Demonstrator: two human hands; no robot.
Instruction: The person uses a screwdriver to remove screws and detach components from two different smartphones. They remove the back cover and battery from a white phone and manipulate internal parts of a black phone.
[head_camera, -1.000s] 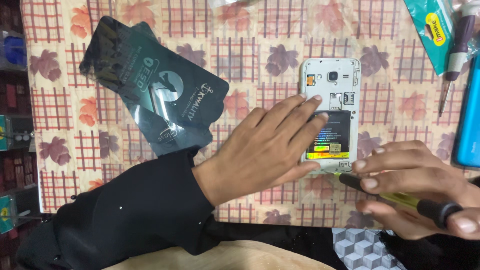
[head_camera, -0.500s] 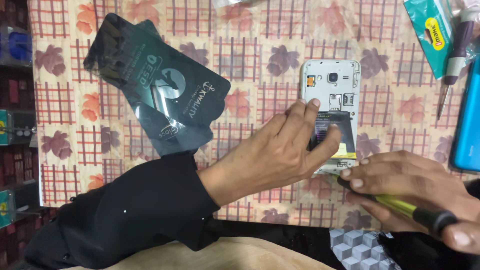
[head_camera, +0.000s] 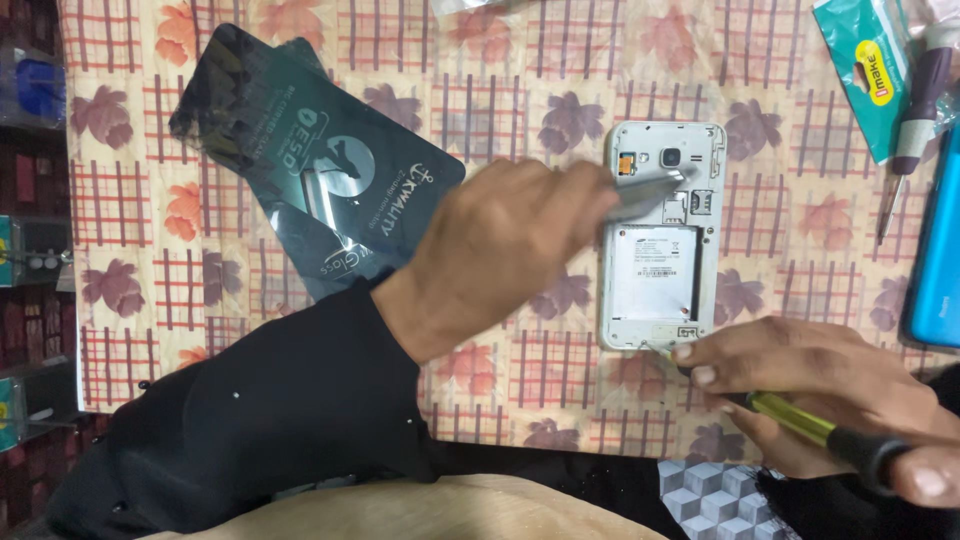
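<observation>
A white phone (head_camera: 660, 300) lies face down with its back cover off, and its battery bay shows a white label. My left hand (head_camera: 510, 250) hovers blurred just left of the phone's upper half, shut on a thin grey battery (head_camera: 648, 194) that is tilted up over the camera end. My right hand (head_camera: 810, 385) rests at the phone's lower right corner. It grips a screwdriver (head_camera: 800, 422) with a yellow-green shaft and black handle, whose tip touches the phone's bottom edge.
A dark glossy pouch (head_camera: 320, 170) lies at the upper left on the floral checked cloth (head_camera: 500, 100). A teal packet (head_camera: 870, 70), a purple-handled screwdriver (head_camera: 915, 110) and a blue phone (head_camera: 940, 250) sit along the right edge. Shelves with small boxes (head_camera: 30, 250) border the left.
My left hand has risen from flat on the phone and lifted the dark battery out, so the white bay now shows. My right hand kept the screwdriver at the bottom edge.
</observation>
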